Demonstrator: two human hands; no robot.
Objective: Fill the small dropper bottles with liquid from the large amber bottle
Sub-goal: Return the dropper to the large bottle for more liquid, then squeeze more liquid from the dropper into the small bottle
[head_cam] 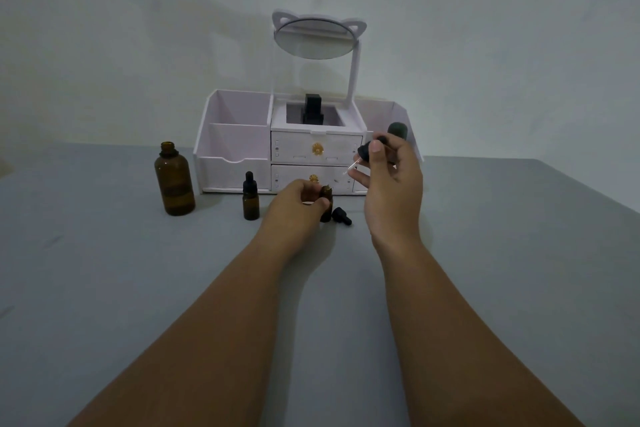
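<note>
The left hand curls round a small open bottle that stands on the grey table, near the far edge and just in front of the white organizer. The right hand is raised just beside and above it. Its thumb and fingers pinch the black top of a dropper, whose glass tube slants down and left toward the bottle's mouth without reaching it. A dark rounded thing shows behind the right fingers (what it is I cannot tell). A loose dropper cap lies on its side on the table, just right of the held bottle. To the left stands a capped dropper bottle, upright. Further toward the table's left edge is the large amber bottle, upright with its neck uncapped. The organizer stands at the far edge and carries a round mirror with cat ears.
</note>
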